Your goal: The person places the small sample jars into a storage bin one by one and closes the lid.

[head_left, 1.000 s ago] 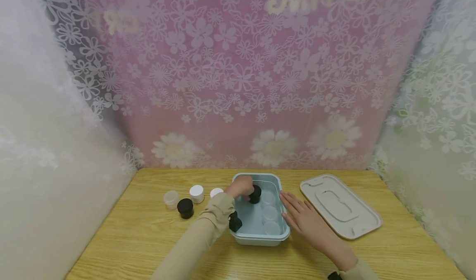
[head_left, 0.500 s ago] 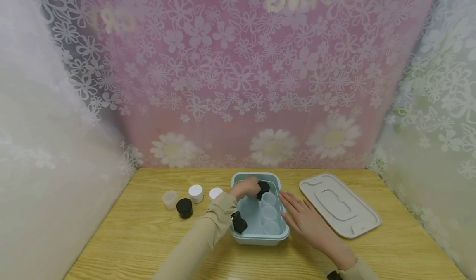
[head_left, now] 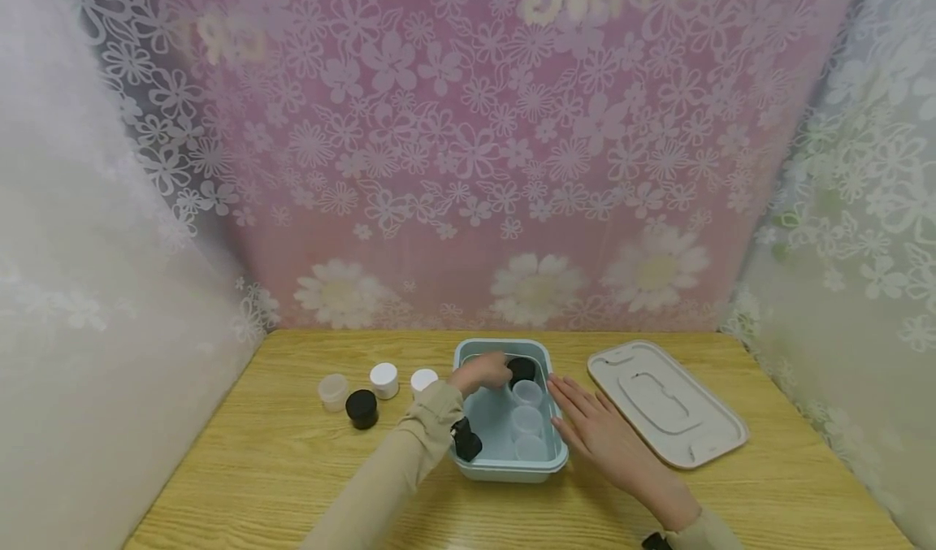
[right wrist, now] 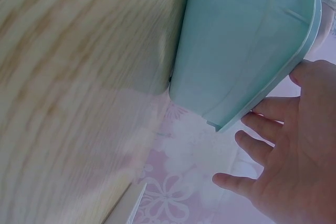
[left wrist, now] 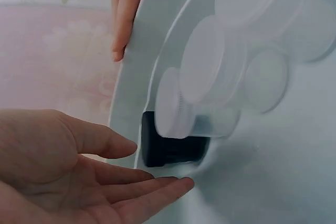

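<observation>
Inside the light blue plastic box (head_left: 509, 473), a black lidded jar (head_left: 522, 369) stands at the far right corner. Several clear lidded jars (head_left: 526, 422) line up in front of it along the right wall. My left hand (head_left: 481, 373) reaches into the box beside the black jar. In the left wrist view its thumb and fingers (left wrist: 152, 195) are spread apart, fingertips right by the black jar (left wrist: 170, 148). My right hand (head_left: 603, 436) lies along the box's right side. Its extended fingers touch the rim in the right wrist view, where the hand (right wrist: 299, 150) shows palm side.
Left of the box stand a clear jar (head_left: 334, 391), a black jar (head_left: 362, 409) and two white jars (head_left: 384, 380), one partly behind the left sleeve (head_left: 431, 408). A pale lid (head_left: 702, 436) lies on the wooden table (head_left: 241, 485) at the right.
The left hand has moved the black jar rightward into the far corner of the box, and its fingers have loosened from it. The right hand has stayed at the rim.
</observation>
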Demonstrator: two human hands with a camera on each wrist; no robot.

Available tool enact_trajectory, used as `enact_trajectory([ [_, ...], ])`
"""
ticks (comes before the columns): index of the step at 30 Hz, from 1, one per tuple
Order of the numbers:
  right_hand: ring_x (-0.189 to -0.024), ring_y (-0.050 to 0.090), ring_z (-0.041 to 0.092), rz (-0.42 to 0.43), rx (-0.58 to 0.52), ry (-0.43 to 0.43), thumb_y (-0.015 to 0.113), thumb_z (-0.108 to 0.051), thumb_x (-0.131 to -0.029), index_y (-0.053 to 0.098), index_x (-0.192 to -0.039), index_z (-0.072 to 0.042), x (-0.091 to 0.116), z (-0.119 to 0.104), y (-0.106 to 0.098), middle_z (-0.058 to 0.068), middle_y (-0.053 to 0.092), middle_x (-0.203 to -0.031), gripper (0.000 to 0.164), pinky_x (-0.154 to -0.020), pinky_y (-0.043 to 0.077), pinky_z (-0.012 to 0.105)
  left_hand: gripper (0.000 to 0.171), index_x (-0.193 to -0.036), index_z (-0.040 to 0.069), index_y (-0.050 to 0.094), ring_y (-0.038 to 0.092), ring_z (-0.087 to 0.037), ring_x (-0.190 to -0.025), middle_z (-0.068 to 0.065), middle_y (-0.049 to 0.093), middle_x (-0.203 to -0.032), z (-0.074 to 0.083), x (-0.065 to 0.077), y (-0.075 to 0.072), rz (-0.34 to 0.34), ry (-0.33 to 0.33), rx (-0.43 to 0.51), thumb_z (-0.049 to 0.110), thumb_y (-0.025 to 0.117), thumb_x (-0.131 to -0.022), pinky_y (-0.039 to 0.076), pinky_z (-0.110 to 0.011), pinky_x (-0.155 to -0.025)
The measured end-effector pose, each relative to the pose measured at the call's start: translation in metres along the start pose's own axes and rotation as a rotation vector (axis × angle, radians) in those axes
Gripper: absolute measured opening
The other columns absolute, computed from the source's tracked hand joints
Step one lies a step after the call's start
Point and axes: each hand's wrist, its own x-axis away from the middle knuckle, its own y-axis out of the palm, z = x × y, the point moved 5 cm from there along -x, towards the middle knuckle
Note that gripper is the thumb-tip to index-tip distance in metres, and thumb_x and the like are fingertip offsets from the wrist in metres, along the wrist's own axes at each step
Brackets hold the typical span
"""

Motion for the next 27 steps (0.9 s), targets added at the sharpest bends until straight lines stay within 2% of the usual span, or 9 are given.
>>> enact_trajectory([
  [3, -0.133, 0.034, 0.025, -0.015, -0.002, 0.012, 0.053, -0.033, -0.093, 0.03, -0.145, -0.017, 0.0, 0.0, 0.001, 0.001, 0.034, -0.147, 0.058, -0.105, 0.027, 0.057, 0.041, -0.135, 0.0, 0.042, 0.052, -0.021, -0.099, -0.016, 0.049, -0.128, -0.002, 0.006, -0.008, 0.031, 0.021, -0.036, 0.019, 0.039, -0.099, 0.043, -0.036, -0.082],
  [5, -0.134, 0.032, 0.024, -0.029, -0.009, 0.027, 0.052, -0.034, -0.094, 0.029, -0.145, -0.018, 0.0, 0.001, 0.002, 0.0, 0.032, -0.148, 0.058, -0.106, 0.026, 0.056, 0.041, -0.134, 0.0, 0.044, 0.051, -0.026, -0.113, -0.016, 0.047, -0.133, -0.002, 0.01, -0.015, 0.068, 0.046, -0.022, 0.021, 0.04, -0.099, 0.046, -0.039, -0.089],
  [7, -0.135, 0.031, 0.023, -0.046, -0.02, 0.041, 0.05, -0.035, -0.094, 0.028, -0.145, -0.019, 0.0, 0.002, 0.002, -0.002, 0.03, -0.148, 0.058, -0.107, 0.024, 0.056, 0.041, -0.135, 0.002, 0.044, 0.049, -0.029, -0.119, -0.014, 0.047, -0.134, -0.003, 0.016, -0.023, 0.114, 0.075, 0.017, 0.022, 0.041, -0.099, 0.046, -0.041, -0.092],
  [11, -0.135, 0.03, 0.023, -0.06, -0.019, 0.048, 0.049, -0.035, -0.095, 0.029, -0.145, -0.018, 0.0, 0.003, 0.003, -0.002, 0.03, -0.149, 0.057, -0.107, 0.024, 0.056, 0.038, -0.132, 0.005, 0.047, 0.056, -0.026, -0.108, -0.014, 0.053, -0.126, -0.01, 0.03, -0.038, 0.199, 0.127, 0.162, 0.023, 0.042, -0.099, 0.05, -0.039, -0.086],
  [15, -0.135, 0.03, 0.024, -0.06, -0.016, 0.046, 0.05, -0.035, -0.095, 0.028, -0.145, -0.018, 0.0, 0.003, 0.003, -0.002, 0.03, -0.149, 0.058, -0.106, 0.025, 0.056, 0.035, -0.13, 0.007, 0.05, 0.059, -0.03, -0.104, -0.017, 0.056, -0.121, -0.022, 0.045, -0.051, 0.312, 0.186, 0.307, 0.022, 0.045, -0.098, 0.052, -0.041, -0.086],
  [19, -0.135, 0.031, 0.025, -0.059, -0.014, 0.045, 0.05, -0.035, -0.095, 0.029, -0.145, -0.018, -0.001, 0.002, 0.002, -0.001, 0.03, -0.149, 0.057, -0.106, 0.025, 0.057, 0.032, -0.125, 0.008, 0.054, 0.058, -0.034, -0.104, -0.018, 0.058, -0.117, -0.033, 0.062, -0.063, 0.429, 0.23, 0.384, 0.021, 0.048, -0.097, 0.052, -0.041, -0.086],
  [23, -0.135, 0.031, 0.024, -0.061, -0.013, 0.048, 0.05, -0.035, -0.094, 0.032, -0.144, -0.015, -0.001, 0.001, 0.001, -0.001, 0.03, -0.149, 0.057, -0.106, 0.025, 0.057, 0.028, -0.121, 0.013, 0.057, 0.061, -0.024, -0.1, -0.009, 0.061, -0.113, -0.048, 0.074, -0.07, 0.543, 0.227, 0.396, 0.023, 0.049, -0.096, 0.054, -0.03, -0.081],
  [27, -0.135, 0.031, 0.024, -0.059, -0.007, 0.049, 0.051, -0.035, -0.094, 0.032, -0.144, -0.016, -0.001, 0.001, 0.002, -0.002, 0.03, -0.149, 0.057, -0.106, 0.026, 0.057, 0.026, -0.118, 0.018, 0.059, 0.062, -0.017, -0.097, -0.001, 0.064, -0.109, -0.064, 0.079, -0.071, 0.651, 0.219, 0.37, 0.025, 0.053, -0.094, 0.054, -0.029, -0.078],
])
